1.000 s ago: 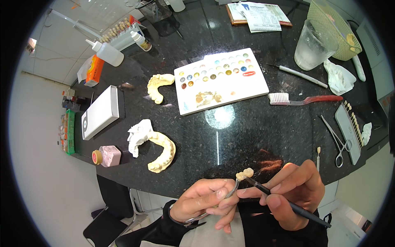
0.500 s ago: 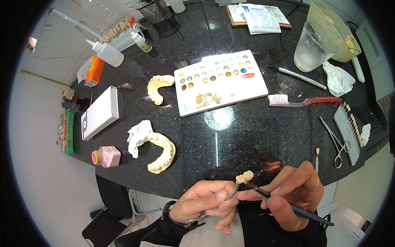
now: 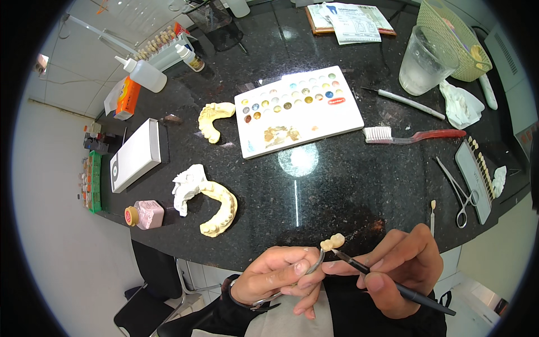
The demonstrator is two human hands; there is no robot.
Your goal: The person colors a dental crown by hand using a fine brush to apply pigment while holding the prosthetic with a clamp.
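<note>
My left hand (image 3: 286,275) is closed on curved metal forceps (image 3: 318,264). At their tip sits a small dental bridge (image 3: 333,242), cream-coloured teeth joined together. A fine paintbrush (image 3: 393,282) with a black handle is pinched in my right hand (image 3: 401,269), between thumb and fingers. Its dark bristle tip meets or nearly meets the underside of the bridge; exact contact is too small to tell. Both hands are close together over the near edge of the dark counter, and the forceps' handles are mostly hidden in my left hand.
Beyond my hands lies a white paint palette (image 3: 303,121). Plaster dental models (image 3: 222,210) stand to the left, near a pink-powder jar (image 3: 147,214). On the right are a red-handled brush (image 3: 438,135), scissor-like clamps (image 3: 459,194), a tooth shade guide (image 3: 474,182) and a glass (image 3: 418,67).
The brush tip has shifted slightly at the bridge and looks more pointed. My left hand keeps its hold on the forceps. The counter's contents appear moved slightly leftward in view.
</note>
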